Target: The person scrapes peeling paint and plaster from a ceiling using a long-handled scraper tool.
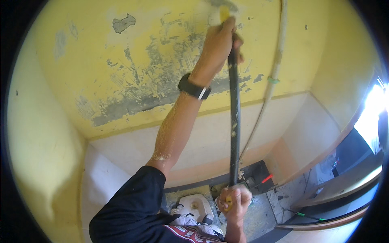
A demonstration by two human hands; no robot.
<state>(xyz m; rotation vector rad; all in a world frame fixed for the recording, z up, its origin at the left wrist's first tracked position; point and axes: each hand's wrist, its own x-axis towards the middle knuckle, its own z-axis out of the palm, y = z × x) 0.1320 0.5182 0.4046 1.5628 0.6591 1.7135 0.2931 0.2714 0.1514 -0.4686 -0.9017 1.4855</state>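
Note:
A long-handled scraper [235, 109] with a black shaft and yellow ends reaches up to the yellow wall [93, 52]. Its head is blurred near the top edge, against a grey patch of wall. High on the shaft, just below the yellow neck, my left hand [221, 44] is wrapped round it. My right hand [236, 199] is closed about the lower yellow end, close to my body. Paint is scraped off in a broad grey area [158, 65] left of my left hand. Pale flakes cling to my left forearm and to the shaft.
A pale pipe [277, 52] runs down the wall to the right of the scraper. Below are a squat toilet [195, 206], a dark basin [259, 174] with a red-handled tool [267, 178], and a doorway with bright light on the right.

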